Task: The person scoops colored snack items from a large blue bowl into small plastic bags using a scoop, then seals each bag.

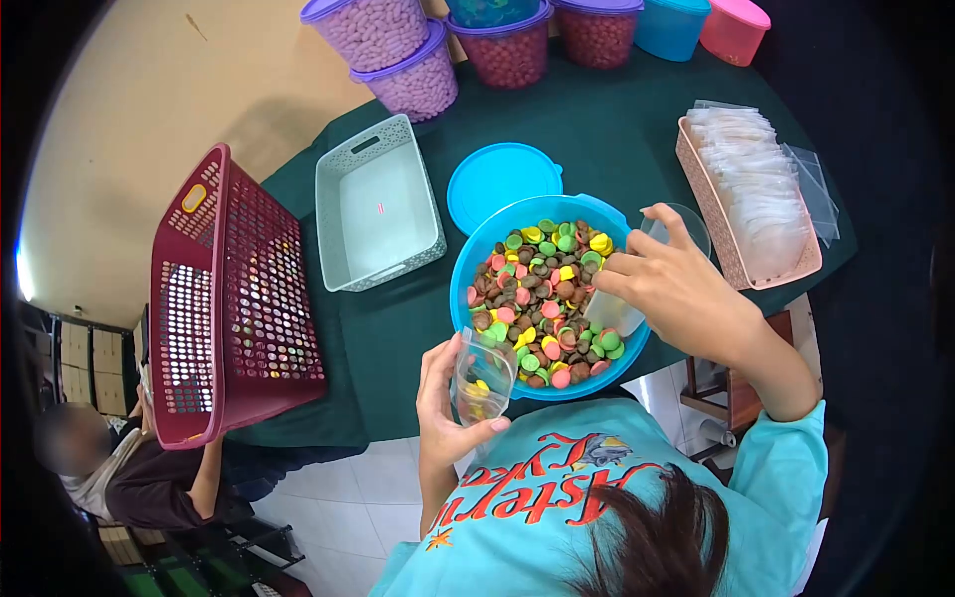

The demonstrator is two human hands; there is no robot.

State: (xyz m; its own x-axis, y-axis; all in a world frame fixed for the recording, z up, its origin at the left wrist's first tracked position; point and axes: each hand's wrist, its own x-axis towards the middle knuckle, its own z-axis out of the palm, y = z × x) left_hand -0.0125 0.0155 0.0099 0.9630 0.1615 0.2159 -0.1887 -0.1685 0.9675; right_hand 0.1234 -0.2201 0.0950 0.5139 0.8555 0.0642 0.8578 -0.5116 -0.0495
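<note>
My left hand [438, 398] is closed around a clear plastic pouch [494, 360] with a few yellow pieces low inside, held at the near left rim of a blue tub [461, 282]. The tub is filled with coin-shaped sweets [542, 298] in brown, green, yellow and pink. Over the tub's right side, my right hand [676, 284] grips a clear plastic cup [615, 314] that dips in among the sweets. Part of the cup is hidden behind my fingers.
A blue lid [502, 187] lies behind the tub. Left of it are a grey-green basket [428, 231] and a tall maroon basket [221, 368]. A pink basket of clear pouches [746, 189] stands right. Lidded tubs [502, 55] line the back. Another person [149, 478] is at far left.
</note>
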